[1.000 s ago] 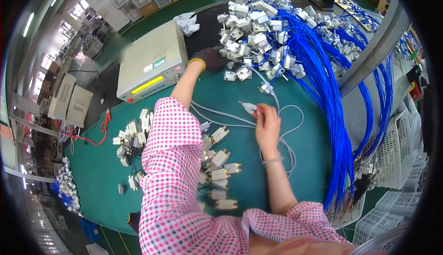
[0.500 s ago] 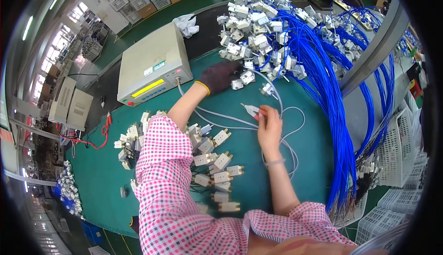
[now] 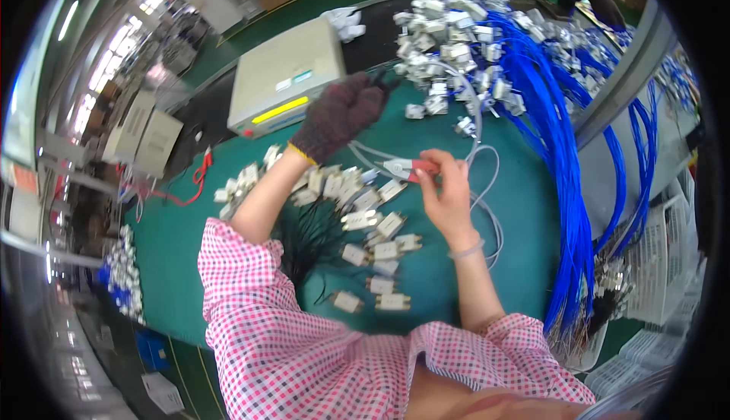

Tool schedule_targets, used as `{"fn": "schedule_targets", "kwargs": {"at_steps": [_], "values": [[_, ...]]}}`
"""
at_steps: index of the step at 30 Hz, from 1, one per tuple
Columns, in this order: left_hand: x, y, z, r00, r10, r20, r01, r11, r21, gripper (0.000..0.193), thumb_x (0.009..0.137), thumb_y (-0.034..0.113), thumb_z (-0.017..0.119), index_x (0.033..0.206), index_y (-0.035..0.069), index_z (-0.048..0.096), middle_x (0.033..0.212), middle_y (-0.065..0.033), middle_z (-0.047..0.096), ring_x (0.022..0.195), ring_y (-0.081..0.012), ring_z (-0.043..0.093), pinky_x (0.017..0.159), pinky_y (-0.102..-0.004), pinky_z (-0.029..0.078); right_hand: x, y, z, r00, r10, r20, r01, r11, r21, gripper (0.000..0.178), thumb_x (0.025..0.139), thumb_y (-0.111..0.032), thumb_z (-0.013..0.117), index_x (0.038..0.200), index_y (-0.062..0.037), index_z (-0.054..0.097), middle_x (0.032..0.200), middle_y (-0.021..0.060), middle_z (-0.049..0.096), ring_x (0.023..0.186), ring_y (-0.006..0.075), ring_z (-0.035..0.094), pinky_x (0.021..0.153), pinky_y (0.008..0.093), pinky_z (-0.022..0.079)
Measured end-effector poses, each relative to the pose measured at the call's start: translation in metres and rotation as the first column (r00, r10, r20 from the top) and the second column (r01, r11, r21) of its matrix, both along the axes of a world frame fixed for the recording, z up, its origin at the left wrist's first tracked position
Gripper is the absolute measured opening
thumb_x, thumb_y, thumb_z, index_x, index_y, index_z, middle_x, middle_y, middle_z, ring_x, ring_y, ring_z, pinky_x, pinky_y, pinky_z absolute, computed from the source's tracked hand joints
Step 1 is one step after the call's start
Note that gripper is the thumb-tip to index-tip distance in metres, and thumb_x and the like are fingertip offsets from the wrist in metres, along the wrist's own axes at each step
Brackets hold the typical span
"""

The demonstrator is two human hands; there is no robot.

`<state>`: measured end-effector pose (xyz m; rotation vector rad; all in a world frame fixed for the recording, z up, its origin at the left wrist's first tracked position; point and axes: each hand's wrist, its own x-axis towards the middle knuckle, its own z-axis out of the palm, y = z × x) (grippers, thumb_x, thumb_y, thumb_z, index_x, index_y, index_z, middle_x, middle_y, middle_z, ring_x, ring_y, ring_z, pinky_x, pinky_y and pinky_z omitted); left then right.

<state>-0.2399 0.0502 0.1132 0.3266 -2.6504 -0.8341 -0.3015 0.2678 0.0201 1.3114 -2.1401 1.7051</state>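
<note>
My right hand (image 3: 449, 196) pinches the red handles of a grey-and-red test clip (image 3: 398, 167), whose tip points left over the green mat. Grey cable (image 3: 496, 218) loops beside that wrist. My left hand (image 3: 340, 120), in a dark knitted glove with a yellow cuff, is raised in front of the beige tester (image 3: 285, 74). Its fingers are curled and blurred, with something dark at their tips that I cannot make out. Below both hands lie several white plugs (image 3: 386, 250) with brass-coloured pins and black wires (image 3: 308, 237).
A heap of white plugs (image 3: 449, 36) stands at the back, its blue wires (image 3: 536, 131) draping down the right side. A metal post (image 3: 627, 74) rises at right. Red leads (image 3: 204, 169) lie left. Another person's gloved hand (image 3: 604, 6) shows at far right.
My left hand has pulled back from the plug heap toward the tester's front. The test clip in my right hand has turned further left. The whole view has shifted, uncovering the black wires.
</note>
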Motion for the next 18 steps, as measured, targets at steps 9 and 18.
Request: {"fn": "schedule_targets", "kwargs": {"at_steps": [9,18], "values": [[0.19,0.146,0.008,0.74,0.651,-0.166,-0.238,0.485,0.841,0.031,0.096,0.033,0.053,0.099,0.003,0.062,0.072,-0.0039,0.062,0.057,-0.0126,0.057,0.052,-0.0285,0.046,0.099,0.005,0.082,0.775,0.224,-0.591,-0.441,0.861,-0.252,0.037,0.07,0.007,0.066,0.104,-0.0045,0.059,0.095,0.0145,0.061,0.08,0.0249,0.058,0.07,0.037,0.044],[0.281,0.234,-0.051,0.777,0.621,0.103,-0.284,0.199,0.938,0.029,0.097,0.034,0.051,0.1,0.008,0.063,0.083,0.0008,0.063,0.068,-0.0067,0.057,0.051,-0.0242,0.046,0.165,0.025,0.039,-0.022,0.819,0.574,-0.859,0.279,-0.43,0.04,0.083,-0.028,0.067,0.111,-0.0006,0.056,0.099,0.0023,0.056,0.079,0.0077,0.05,0.065,0.0203,0.04]]}}
